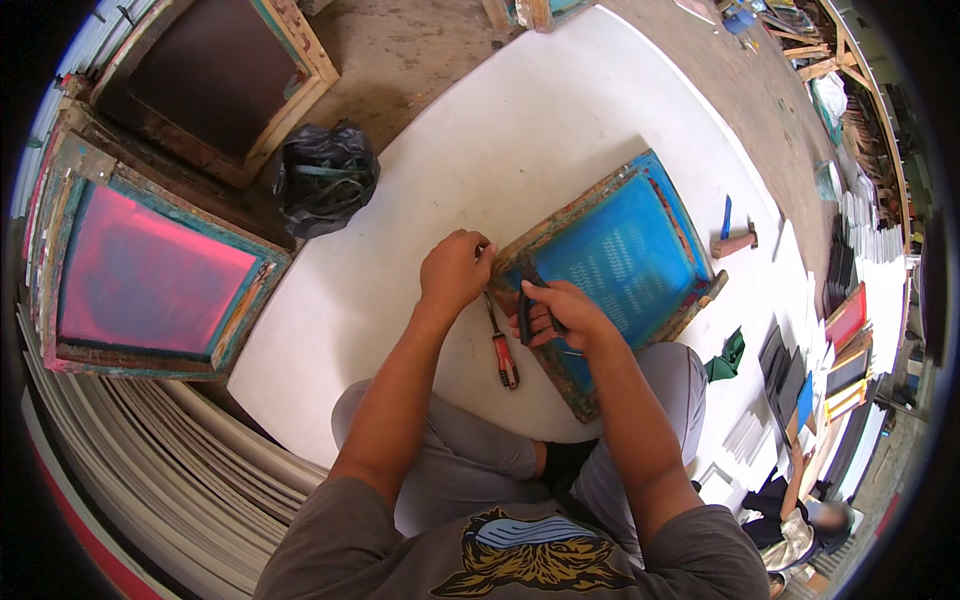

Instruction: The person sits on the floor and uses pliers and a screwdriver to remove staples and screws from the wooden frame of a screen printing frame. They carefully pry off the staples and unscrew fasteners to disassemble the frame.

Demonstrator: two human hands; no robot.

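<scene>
A wooden screen-printing frame (pixel 610 265) with blue mesh lies tilted on the white surface in front of me, its near end by my legs. My right hand (pixel 568 318) is closed around the black handles of pliers (pixel 526 300), whose head is at the frame's left side. Close by, my left hand (pixel 458 270) is closed in a pinch at the frame's left corner. Whatever is between its fingers is too small to make out. Below the hands lies a red and black screwdriver (pixel 505 358), its shaft pointing toward the frame.
A hammer (pixel 735 243) and a green cloth (pixel 727 356) lie right of the frame. A black plastic bag (pixel 325 178) sits at the left edge of the white surface (pixel 330 330). More frames (pixel 150 275) stand at far left. Another person (pixel 790 530) is at lower right.
</scene>
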